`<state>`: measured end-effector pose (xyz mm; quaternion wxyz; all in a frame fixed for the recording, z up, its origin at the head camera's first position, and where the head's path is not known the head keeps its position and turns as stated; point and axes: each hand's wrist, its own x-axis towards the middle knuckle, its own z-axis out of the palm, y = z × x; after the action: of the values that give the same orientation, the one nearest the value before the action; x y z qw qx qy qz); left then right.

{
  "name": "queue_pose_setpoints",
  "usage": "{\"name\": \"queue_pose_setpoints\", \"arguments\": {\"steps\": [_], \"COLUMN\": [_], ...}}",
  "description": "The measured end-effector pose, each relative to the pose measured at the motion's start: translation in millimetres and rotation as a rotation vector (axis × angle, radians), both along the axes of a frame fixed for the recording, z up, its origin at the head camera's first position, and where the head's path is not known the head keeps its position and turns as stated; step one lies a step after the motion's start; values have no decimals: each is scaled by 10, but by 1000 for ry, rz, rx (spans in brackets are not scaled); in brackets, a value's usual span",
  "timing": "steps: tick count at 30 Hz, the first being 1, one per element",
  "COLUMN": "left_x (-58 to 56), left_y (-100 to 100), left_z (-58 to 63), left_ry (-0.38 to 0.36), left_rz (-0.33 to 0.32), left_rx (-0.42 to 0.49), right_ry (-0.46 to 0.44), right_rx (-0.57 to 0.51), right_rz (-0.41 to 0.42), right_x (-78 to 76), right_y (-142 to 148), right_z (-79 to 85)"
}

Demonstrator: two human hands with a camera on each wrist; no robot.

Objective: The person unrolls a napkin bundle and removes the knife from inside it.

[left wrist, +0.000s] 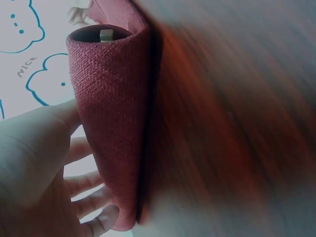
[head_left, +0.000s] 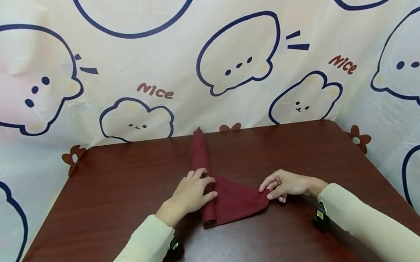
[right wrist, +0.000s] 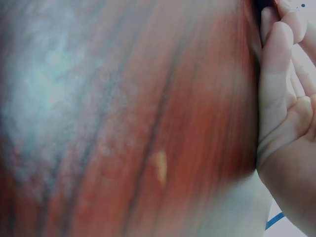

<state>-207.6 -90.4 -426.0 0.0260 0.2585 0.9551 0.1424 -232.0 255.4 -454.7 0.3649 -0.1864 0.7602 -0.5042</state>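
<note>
A dark red cloth (head_left: 239,200) lies at the middle of the table, its left part wound into a long roll (head_left: 198,150) that reaches the far edge. My left hand (head_left: 192,191) rests on the roll from the left, fingers loosely bent over it. In the left wrist view, the roll (left wrist: 111,108) has an open end with a small pale, square-ended thing (left wrist: 106,35) inside; what it is cannot be told. At the right, my right hand (head_left: 286,184) pinches the cloth's rounded corner between thumb and fingers. The right wrist view shows that hand (right wrist: 286,118) low beside the tabletop.
The dark brown wooden table (head_left: 120,174) has a glossy surface with rounded far corners. A pale curtain (head_left: 180,59) printed with cartoon figures hangs behind it and along both sides. Each wrist carries a small black device (head_left: 320,218).
</note>
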Motion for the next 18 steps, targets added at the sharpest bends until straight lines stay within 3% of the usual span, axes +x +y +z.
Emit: {"name": "queue_pose_setpoints", "arguments": {"steps": [18], "left_x": [43], "left_y": [-249], "left_z": [-16], "left_ry": [-17], "left_rz": [24], "left_rx": [67], "right_ry": [-6], "right_rx": [-1], "right_rz": [-10], "right_x": [12], "right_y": [-9], "right_z": [6]}}
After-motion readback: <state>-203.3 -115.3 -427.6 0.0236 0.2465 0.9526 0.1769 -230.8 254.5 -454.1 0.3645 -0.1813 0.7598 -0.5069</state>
